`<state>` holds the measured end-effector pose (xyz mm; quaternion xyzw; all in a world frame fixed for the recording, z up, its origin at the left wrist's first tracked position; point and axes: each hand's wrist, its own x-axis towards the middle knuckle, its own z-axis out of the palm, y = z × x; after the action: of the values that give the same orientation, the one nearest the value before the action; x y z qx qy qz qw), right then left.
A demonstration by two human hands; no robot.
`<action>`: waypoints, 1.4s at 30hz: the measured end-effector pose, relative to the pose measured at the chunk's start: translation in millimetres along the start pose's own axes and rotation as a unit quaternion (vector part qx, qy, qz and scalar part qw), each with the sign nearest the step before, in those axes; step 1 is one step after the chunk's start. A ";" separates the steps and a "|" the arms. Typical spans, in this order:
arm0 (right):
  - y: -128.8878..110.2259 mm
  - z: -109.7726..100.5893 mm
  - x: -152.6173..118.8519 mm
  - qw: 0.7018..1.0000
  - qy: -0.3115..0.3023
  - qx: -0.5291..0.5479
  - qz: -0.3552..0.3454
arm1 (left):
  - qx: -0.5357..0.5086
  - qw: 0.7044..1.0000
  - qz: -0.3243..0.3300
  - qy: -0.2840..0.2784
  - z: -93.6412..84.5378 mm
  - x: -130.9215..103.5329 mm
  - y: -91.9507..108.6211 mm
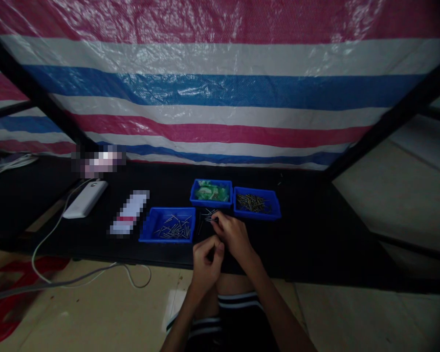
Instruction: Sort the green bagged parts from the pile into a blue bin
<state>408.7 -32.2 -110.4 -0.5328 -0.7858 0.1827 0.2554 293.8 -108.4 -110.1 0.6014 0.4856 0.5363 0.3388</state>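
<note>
Black tabletop (308,239) lies under and around my R hand (233,234), w/ its thumb & index tips down at the near R edge of some loose thin metal pcs (208,214). Can't tell if those fingertips have a pc gripped or are only touching. My L hand (208,256) is just beside it, nearer to me & a bit left, fingers curled in closed, thumb up against the index side; can't tell if anything's inside.

The loose pcs sit directly on the black surface, just past my R fingertips & slightly left, lying at mixed angles. Left of both hands: blue L bin (168,240) w/ slim silvery pins (176,230) scattered inside, mostly toward its R side. Beyond my R hand, slightly left: blue far bin (210,202) w/ green & whitish stuff (212,191), too dim to ID. Beyond & right of my R hand: blue R bin (256,215), w/ a heap of brassy-dark thin pcs (253,202).

Farther left of my L hand, past the L bin, there's a pixelated white/red item (130,212), then a white device (86,199) w/ a pale cable (46,239) running by it. Striped plastic sheet (220,90), red, white & blue, hangs behind everything, well beyond both hands.
</note>
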 end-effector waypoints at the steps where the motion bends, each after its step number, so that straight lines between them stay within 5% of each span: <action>1: 1.4 0.1 -2.2 1.000 0.002 -0.001 0.000 | 0.005 1.000 -0.003 0.001 0.3 0.7 0.6; 15: 13.5 -14.8 -29.7 0.998 -0.012 0.038 0.044 | 0.070 0.997 -0.040 -0.013 4.1 8.8 2.0; 22: 15.0 -14.3 -42.5 0.997 0.025 0.049 0.061 | 0.069 0.995 -0.060 -0.025 5.5 9.4 4.4; 27: 12.3 -18.1 -46.4 0.987 0.078 0.130 0.056 | 0.056 0.996 -0.066 0.025 8.0 12.2 2.9; 34: 10.5 -25.0 -51.7 0.956 0.119 0.261 0.054 | 0.110 0.994 0.019 -0.006 10.6 15.0 -3.7; 42: 7.2 -25.6 -56.9 0.958 0.108 0.263 0.033 | 0.068 0.998 -0.003 -0.015 5.8 14.2 -6.1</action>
<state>446.5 -82.2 -105.6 -0.4890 -0.6598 0.3323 0.4638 297.5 -92.5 -112.5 0.6300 0.5175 0.4919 0.3055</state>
